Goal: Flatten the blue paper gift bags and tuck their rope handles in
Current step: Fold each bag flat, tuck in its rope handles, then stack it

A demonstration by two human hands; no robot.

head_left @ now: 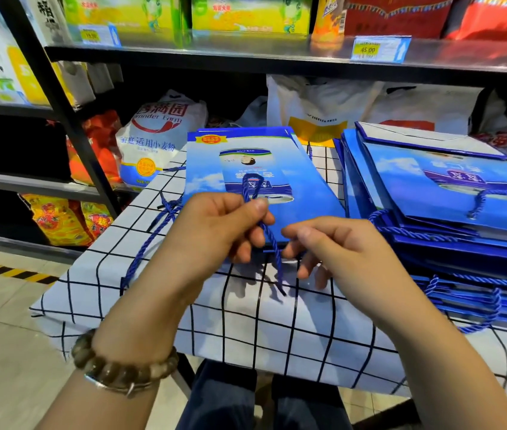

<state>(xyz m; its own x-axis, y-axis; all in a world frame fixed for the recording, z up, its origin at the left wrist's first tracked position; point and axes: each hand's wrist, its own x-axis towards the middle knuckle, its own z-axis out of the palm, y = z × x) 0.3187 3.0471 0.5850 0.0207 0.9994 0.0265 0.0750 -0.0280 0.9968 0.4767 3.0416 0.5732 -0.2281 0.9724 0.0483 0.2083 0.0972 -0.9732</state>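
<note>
My left hand pinches the rope handle over the flat blue bag lying straight ahead on the checked cloth. My right hand sits half-curled at the bag's near edge; whether it grips anything, I can't tell. Bag looks flat, handle not yet tucked. The pile on my right is flat too, ropes dangling out. Free cloth near me; shelf crowds behind.

I see one flat bag lying on the table just beyond my left hand and right hand, its rope handle dropping between them. A stack of bags sits right of my right hand. A flour sack stands beyond my left hand.
</note>
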